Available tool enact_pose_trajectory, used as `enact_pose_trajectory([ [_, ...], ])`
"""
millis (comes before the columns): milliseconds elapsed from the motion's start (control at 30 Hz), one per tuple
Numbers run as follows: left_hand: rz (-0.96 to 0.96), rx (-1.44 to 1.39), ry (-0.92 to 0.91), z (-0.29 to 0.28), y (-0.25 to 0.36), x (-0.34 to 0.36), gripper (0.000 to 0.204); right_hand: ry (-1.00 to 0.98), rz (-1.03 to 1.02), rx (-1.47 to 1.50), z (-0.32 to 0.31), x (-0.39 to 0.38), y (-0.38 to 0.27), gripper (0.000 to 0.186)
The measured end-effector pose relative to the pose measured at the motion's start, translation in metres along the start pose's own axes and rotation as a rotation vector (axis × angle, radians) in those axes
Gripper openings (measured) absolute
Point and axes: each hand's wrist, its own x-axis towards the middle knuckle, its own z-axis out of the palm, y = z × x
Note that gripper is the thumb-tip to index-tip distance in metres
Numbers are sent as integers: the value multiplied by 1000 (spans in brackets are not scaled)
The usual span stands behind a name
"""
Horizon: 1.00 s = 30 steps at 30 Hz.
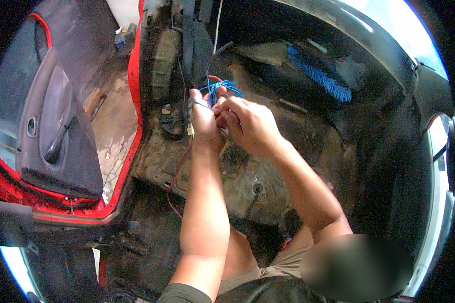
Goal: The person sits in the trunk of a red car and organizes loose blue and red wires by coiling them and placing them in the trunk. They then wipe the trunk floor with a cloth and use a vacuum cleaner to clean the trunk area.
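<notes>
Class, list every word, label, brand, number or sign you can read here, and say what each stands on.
No text can be read.
Blue wires: no lettering visible.
Pale connector: too small to tell.
White tube-shaped item: any marking too small to read.

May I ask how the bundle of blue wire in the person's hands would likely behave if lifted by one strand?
The bundle of blue wire would probably flop, since its strands look thin and curve freely. It is likely light, being loosely gathered. Its crossing loops might snag or tangle.
</notes>
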Motion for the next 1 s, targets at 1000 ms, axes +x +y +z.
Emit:
enact_pose_trajectory([
  [1000,-107,-228,-274,-14,23,-12,30,666,597,844,-28,-90,88,18],
])
